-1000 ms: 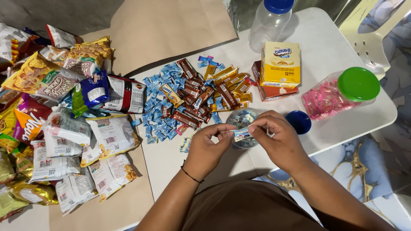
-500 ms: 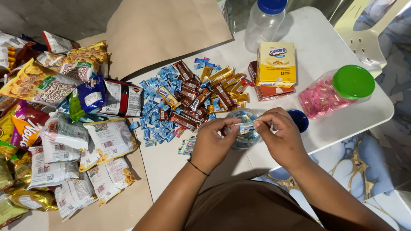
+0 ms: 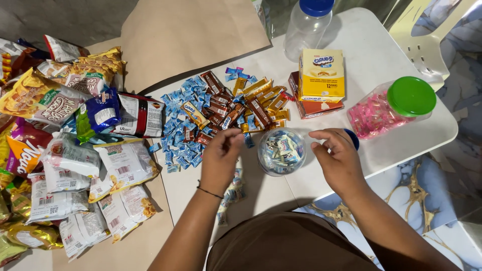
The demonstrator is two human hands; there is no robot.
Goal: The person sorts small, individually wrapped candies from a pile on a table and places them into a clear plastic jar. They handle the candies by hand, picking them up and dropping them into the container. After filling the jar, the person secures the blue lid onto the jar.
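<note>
A small clear jar (image 3: 282, 150) stands open on the white table (image 3: 381, 40), partly filled with wrapped candies. My left hand (image 3: 220, 158) hovers just left of it, fingers loosely bent, with nothing visible in them. It sits at the near edge of a pile of blue candies (image 3: 178, 133) and brown and gold chocolate bars (image 3: 241, 108). My right hand (image 3: 337, 158) is just right of the jar, fingers apart and empty, partly covering a blue lid (image 3: 354, 139). A strip of wrapped candies (image 3: 230, 194) lies under my left wrist.
A green-lidded jar of pink candies (image 3: 386, 108) lies at the right. A yellow box (image 3: 321, 74) rests on a red one beside a blue-capped clear bottle (image 3: 307, 30). Several snack bags (image 3: 75, 165) cover brown paper (image 3: 191, 35) on the left. A chair (image 3: 427, 35) stands beyond the table.
Both hands held a small candy strip over the jar; now they have parted to either side, the strip is out of them and the jar's mouth is uncovered.
</note>
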